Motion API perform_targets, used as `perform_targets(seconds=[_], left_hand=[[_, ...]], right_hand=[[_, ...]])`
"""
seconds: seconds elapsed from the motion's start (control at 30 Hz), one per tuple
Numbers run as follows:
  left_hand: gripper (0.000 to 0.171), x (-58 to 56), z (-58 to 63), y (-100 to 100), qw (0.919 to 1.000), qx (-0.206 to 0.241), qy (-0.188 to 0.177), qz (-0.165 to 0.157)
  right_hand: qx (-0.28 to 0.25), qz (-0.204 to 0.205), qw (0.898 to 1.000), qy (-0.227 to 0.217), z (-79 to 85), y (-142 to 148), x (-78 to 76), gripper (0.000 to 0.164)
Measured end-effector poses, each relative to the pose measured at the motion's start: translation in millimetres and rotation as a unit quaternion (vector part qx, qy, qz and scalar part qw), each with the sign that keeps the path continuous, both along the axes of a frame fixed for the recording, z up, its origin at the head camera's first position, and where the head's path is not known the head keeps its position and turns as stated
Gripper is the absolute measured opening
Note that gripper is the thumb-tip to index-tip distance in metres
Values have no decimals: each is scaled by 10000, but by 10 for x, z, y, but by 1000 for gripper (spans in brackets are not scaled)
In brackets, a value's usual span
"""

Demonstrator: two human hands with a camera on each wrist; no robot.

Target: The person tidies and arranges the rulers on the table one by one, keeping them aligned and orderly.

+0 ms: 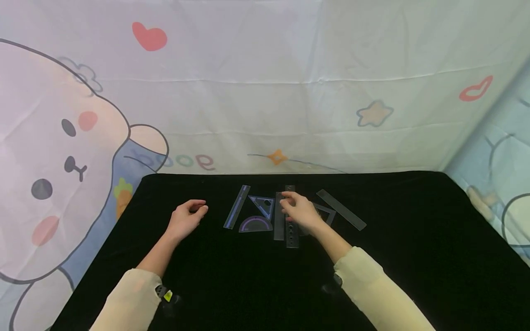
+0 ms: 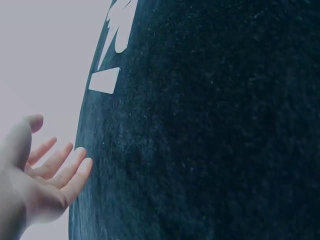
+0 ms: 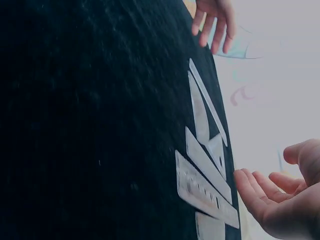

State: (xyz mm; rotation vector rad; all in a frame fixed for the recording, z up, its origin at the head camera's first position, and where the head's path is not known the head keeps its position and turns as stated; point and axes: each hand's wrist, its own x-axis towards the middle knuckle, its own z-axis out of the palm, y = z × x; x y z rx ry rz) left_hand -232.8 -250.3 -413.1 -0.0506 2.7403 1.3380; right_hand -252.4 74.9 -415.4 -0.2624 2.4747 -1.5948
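My right hand (image 1: pixel 301 212) hovers above a stencil ruler (image 1: pixel 292 236) with a row of holes, its fingers loosely bent and holding nothing. Left of that lies a plain clear ruler (image 1: pixel 279 227). A blue-marked ruler (image 1: pixel 237 208), a small set square (image 1: pixel 265 206) and a purple-marked protractor (image 1: pixel 255 224) are further left. Partly hidden behind the right hand is another set square (image 1: pixel 330 214), with a second clear ruler (image 1: pixel 342 210) slanting beside it. My left hand (image 1: pixel 187 220) hangs in the air left of the blue-marked ruler, relaxed; the left wrist view shows its palm free of objects.
A black cloth (image 1: pixel 232 280) covers the table. Behind it hangs a pale printed curtain (image 1: pixel 265 110) with a cartoon animal, hearts and a star. In the left wrist view the tools appear as glaring white shapes (image 2: pixel 105 80) near the table edge.
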Motion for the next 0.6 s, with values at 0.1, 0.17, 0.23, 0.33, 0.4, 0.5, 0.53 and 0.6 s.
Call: perform_targets(seconds=[0.1,0.17,0.23,0.33,0.4,0.5,0.53,0.6], left_hand=[[48,-22,7,26,9999,-26,-99,-9],[48,-37,13,49,9999,-64,-147,0],[47,-54,18,76,9997,-110,-200,19],[47,-81,17,120,9995,-164,-269,49],[46,-97,14,153,9994,-204,-283,57],[44,-115,10,196,9994,-233,-260,37],[44,-119,10,209,9994,-241,-254,37],[43,-126,8,229,9994,-234,-254,50]], right_hand=[[-271,-63,9995,-164,-24,-87,-8,46],[-435,-116,9986,-263,-40,-145,-14,46],[-589,-151,9975,-365,-57,-201,-21,46],[-807,-174,9953,-514,-73,-280,-27,46],[-963,-176,9933,-619,-83,-328,-29,45],[-1116,-163,9910,-716,-90,-396,-26,45],[-1141,-153,9907,-728,-93,-417,-24,45],[-1161,-141,9902,-767,-104,-461,-24,45]])
